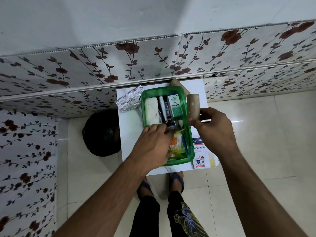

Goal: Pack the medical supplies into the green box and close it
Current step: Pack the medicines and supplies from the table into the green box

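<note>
At the far left, a dark rounded bag (102, 132) lies on the tiled floor (256, 134) against the small white desk (131, 127). On the desk's back left corner rests a crumpled silver foil strip (129, 100), just beside the green box (190, 142), which sits open in the middle of the desk with no lid on it. Inside the box, along its left wall, lies a white gauze roll (151, 112); next to it a slim white tube (162, 104), then an upright white-and-green carton (175, 105) toward the back right. Nearer the person, a packet of cotton swabs (177, 146) fills the front part of the box. The left hand (153, 142) reaches into the box over its near left side, its grip narrow, the fingers pinched around a small dark item (171, 126) too blurred to identify. Behind the box a tan object (175, 82) pokes out at the desk's back edge. To the right, the right hand (213, 127) holds a tan bandage roll (193, 106) by its near end, fingers closed on it, the roll raised just beside the box's right rim. Under that forearm, a white plaster box (200, 156) lies flat on the desk, touching the green box's right side. Below the desk edge, sandalled feet (176, 180) stand on the floor.
</note>
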Available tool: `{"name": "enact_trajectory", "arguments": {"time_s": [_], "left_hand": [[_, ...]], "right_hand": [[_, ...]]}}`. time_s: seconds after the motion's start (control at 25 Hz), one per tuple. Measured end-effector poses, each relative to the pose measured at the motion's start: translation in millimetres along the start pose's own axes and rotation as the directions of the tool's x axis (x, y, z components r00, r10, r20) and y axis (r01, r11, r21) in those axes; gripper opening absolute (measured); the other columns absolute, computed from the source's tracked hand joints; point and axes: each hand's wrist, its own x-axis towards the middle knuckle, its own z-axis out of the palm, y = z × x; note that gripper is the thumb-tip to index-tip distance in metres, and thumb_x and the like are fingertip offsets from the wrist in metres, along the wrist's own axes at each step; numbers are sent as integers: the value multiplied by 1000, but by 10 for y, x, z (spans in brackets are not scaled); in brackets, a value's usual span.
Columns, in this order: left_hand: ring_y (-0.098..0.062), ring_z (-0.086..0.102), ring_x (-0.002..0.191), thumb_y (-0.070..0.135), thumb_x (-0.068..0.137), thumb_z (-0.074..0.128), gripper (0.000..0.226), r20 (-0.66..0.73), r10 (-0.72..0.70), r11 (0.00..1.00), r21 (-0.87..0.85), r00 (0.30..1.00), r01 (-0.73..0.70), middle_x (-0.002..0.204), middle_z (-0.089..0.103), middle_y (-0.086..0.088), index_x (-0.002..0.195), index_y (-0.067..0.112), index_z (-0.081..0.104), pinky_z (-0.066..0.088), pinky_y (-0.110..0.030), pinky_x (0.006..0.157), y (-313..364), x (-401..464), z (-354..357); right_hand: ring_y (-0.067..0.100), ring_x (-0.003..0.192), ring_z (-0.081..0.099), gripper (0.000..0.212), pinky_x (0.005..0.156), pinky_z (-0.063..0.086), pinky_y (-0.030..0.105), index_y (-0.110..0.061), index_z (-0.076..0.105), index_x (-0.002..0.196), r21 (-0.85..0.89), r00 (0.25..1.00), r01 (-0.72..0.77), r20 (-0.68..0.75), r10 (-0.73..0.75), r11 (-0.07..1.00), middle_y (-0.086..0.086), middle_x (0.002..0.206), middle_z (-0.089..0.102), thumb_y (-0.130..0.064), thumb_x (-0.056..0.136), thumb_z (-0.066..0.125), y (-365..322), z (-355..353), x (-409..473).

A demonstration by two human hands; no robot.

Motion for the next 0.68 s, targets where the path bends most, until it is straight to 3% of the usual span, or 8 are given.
{"name": "enact_trajectory", "arguments": {"time_s": [0.16, 0.24, 0.32, 0.4, 0.48, 0.56, 0.68], "left_hand": [[-27, 47, 111, 45, 79, 68, 56, 4, 10, 1000, -27, 1000, -10, 116, 54, -6, 125, 16, 54, 39, -39, 89, 25, 11, -117], [-26, 49, 108, 36, 85, 61, 40, -90, -13, 993, -115, 996, 3, 114, 56, -4, 119, 16, 59, 42, -38, 89, -70, -62, -260], [-24, 54, 106, 28, 89, 59, 33, -221, -129, 968, -241, 967, 74, 113, 60, -3, 119, 16, 63, 48, -38, 87, -253, -160, -388], [-23, 59, 103, 23, 89, 61, 29, -286, -267, 918, -366, 920, 153, 111, 63, -4, 117, 17, 65, 50, -37, 84, -469, -221, -423], [-22, 62, 99, 22, 88, 63, 25, -273, -364, 872, -436, 891, 223, 110, 63, -2, 112, 20, 67, 50, -34, 82, -670, -226, -370], [-19, 63, 97, 22, 87, 63, 24, -250, -415, 844, -464, 875, 267, 110, 64, 0, 110, 21, 67, 49, -33, 81, -810, -195, -295], [-15, 63, 91, 21, 86, 65, 22, -242, -443, 821, -497, 863, 281, 108, 64, 1, 108, 22, 68, 50, -32, 80, -893, -165, -214]], "right_hand": [[13, 80, 64, 23, 63, 45, 22, -19, 71, 103, -53, 997, 58, 53, -55, 997, -4, 92, 72, -31, 85, 67, -141, 180, 6], [22, 76, 65, 21, 63, 47, 28, -15, 71, 89, -142, 992, 116, 58, -108, 983, 1, 82, 72, -33, 86, 62, -246, 303, 37], [30, 70, 62, 28, 58, 47, 32, -11, 66, 80, -243, 982, 190, 58, -181, 951, 7, 72, 68, -33, 89, 53, -365, 433, 76], [36, 68, 57, 19, 52, 43, 34, -10, 60, 89, -377, 955, 295, 81, -286, 878, 8, 67, 59, -25, 93, 50, -449, 565, 108], [37, 77, 58, 15, 51, 34, 31, -13, 56, 106, -493, 929, 363, 124, -349, 791, 6, 72, 49, -17, 93, 50, -488, 654, 118], [38, 90, 61, 20, 57, 37, 32, -9, 54, 113, -523, 933, 352, 126, -337, 777, 13, 87, 58, -12, 93, 53, -473, 691, 137], [38, 87, 63, 20, 59, 39, 34, -6, 55, 113, -527, 930, 351, 104, -351, 774, 17, 100, 63, -8, 94, 52, -447, 751, 138]]}}
